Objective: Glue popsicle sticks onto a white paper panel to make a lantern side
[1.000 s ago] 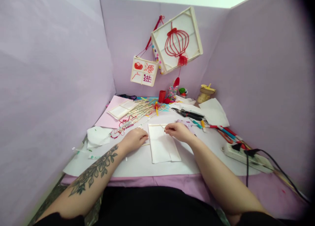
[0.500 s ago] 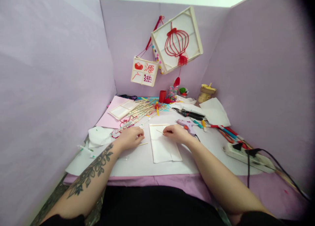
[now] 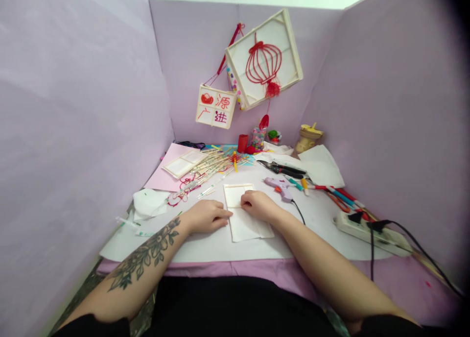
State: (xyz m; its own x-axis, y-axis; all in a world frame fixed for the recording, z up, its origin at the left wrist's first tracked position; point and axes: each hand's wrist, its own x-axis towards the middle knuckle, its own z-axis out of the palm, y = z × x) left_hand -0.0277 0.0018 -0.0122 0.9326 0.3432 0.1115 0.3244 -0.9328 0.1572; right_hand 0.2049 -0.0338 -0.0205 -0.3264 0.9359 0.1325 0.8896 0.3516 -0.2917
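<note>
A small white paper panel (image 3: pixel 246 228) with thin sticks along its top edge lies on the white table covering. My left hand (image 3: pixel 210 216) rests at its left edge, index finger stretched out to the panel; whether something small is under the other fingers cannot be made out. My right hand (image 3: pixel 257 204) is over the panel's upper right part, its fingertips pinched on a thin stick (image 3: pixel 237 208) that lies across the panel. The lilac glue gun (image 3: pixel 281 186) lies just beyond my right hand.
Behind are a bundle of sticks (image 3: pixel 216 164), a small white frame (image 3: pixel 183 164) on pink paper, and black pruning shears (image 3: pixel 282 170). A power strip (image 3: pixel 367 234) with cables lies at right. Hanging frames (image 3: pixel 264 58) are on the back wall.
My left hand has moved right and nearer, reaching the panel's left edge. My right hand has moved slightly down and left with the stick, which now lies across the panel.
</note>
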